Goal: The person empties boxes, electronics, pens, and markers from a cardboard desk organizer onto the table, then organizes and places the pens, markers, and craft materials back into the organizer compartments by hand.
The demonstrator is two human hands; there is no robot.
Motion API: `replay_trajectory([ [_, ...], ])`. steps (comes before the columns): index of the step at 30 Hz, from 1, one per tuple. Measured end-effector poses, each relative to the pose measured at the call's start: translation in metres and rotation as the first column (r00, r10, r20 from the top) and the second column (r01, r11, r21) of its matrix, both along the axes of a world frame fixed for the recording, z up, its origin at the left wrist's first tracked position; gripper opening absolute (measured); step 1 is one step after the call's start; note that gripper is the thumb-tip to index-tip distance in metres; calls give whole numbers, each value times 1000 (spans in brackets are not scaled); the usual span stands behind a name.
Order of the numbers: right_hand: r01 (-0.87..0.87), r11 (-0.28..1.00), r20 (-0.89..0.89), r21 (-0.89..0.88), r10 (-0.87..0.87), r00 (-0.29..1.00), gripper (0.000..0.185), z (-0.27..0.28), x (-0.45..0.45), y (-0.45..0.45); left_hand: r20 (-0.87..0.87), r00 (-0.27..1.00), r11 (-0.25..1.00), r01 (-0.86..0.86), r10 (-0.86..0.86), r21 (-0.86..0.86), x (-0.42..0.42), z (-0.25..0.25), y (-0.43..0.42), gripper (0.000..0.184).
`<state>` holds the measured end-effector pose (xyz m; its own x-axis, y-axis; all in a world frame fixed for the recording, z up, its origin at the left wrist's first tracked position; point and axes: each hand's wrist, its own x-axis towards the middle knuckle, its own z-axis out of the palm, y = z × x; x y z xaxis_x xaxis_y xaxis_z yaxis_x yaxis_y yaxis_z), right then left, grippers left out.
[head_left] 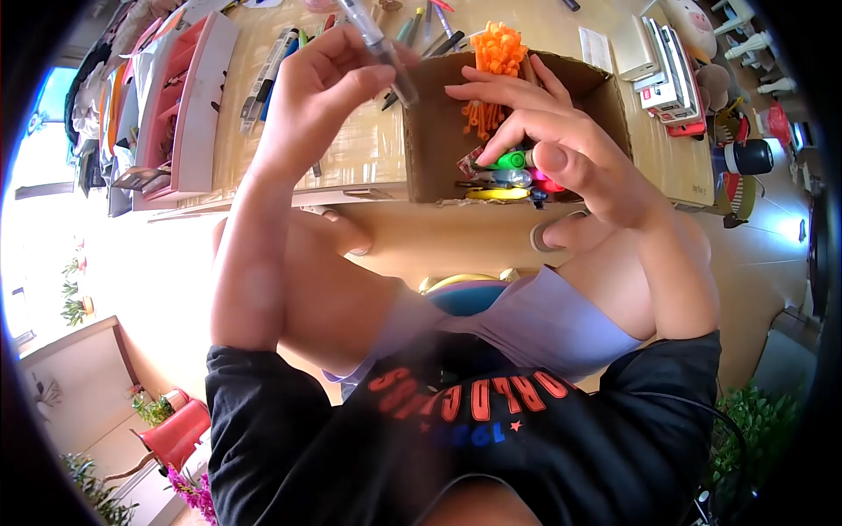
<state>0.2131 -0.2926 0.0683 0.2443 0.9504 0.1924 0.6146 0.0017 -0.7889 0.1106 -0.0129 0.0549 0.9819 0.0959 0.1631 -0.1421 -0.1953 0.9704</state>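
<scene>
My left hand [329, 92] is raised at the left side of an open cardboard box [430, 149]. Between its thumb and fingers is a slim pen [379, 46] with a clear barrel, slanted and slightly blurred. My right hand [570, 145] reaches over the box with its fingers spread. Its index fingertip and thumb are close to a green marker [509, 161]; whether they touch it I cannot tell. Below lie a yellow marker [498, 194] and other pens, partly covered by the hand. A bundle of orange pens or sticks [498, 51] stands against the box's far side.
Several loose pens and markers [272, 74] lie on the table [232, 145] left of the box. A pink and white shelf unit [189, 110] stands at the left edge. Stacked books [671, 83] are at the right, with a dark cup [745, 158] past the table's side.
</scene>
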Motion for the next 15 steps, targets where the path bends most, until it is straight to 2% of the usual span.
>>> replay_trajectory([
  [1,2,1000,2,-2,-2,1000,94,-1,1,0,42,999,999,30,-28,-43,-2,3,-5,26],
  [2,5,1000,5,-3,-5,1000,95,-1,1,0,70,985,980,165,-158,-110,-3,-1,-1,27],
  [3,1,1000,5,8,-1,1000,94,-2,1,0,83,974,972,219,-212,-84,-6,-1,-2,29],
  [6,-4,1000,11,27,4,1000,91,-4,2,-1,118,963,959,220,-243,178,-12,6,-6,25],
  [9,-3,1000,14,22,2,1000,85,-5,2,-1,-72,963,965,262,-260,26,-15,31,0,34],
  [11,2,1000,-11,16,-1,1000,81,-3,0,0,-10,969,969,245,-246,-39,-14,25,16,41],
  [13,-9,1000,-10,8,9,1000,78,0,0,0,75,984,979,169,-161,-117,-16,24,18,39],
  [15,-11,1000,-4,2,11,1000,76,0,1,-1,98,967,953,250,-236,-172,-14,18,38,37],
])
